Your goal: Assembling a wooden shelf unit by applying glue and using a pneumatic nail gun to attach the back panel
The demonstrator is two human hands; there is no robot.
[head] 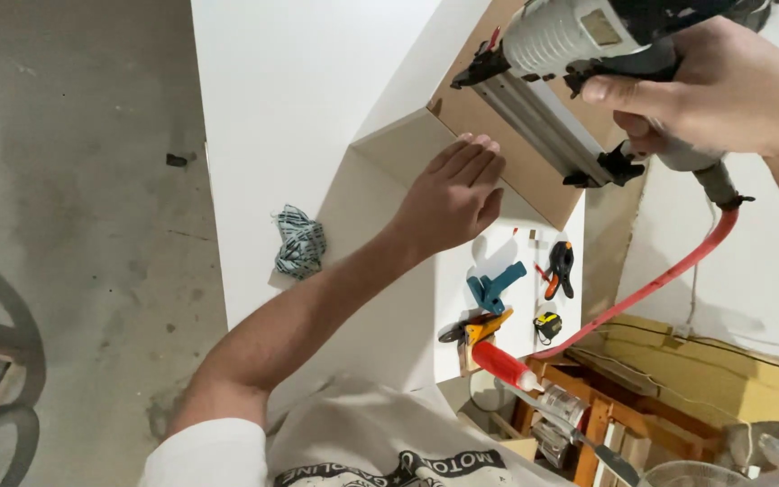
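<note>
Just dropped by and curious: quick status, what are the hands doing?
Left hand flat on white panel. Right hand has its grip on nail gun, red hose trailing. Checked cloth lies on the white board beside it, apart.

Grey-and-black pneumatic nail gun [579,54] in the right hand [723,90]: top of its body cut off by the upper frame edge, handle hidden inside the grip. Right forearm runs out at the right edge. Brown raw-faced wood panel [480,117] is partly covered by the gun's magazine; its top is cropped too. Left hand [453,198] hides the joint beneath its palm. Small black-and-yellow item [547,325] below left hand: too small to identify.
</note>
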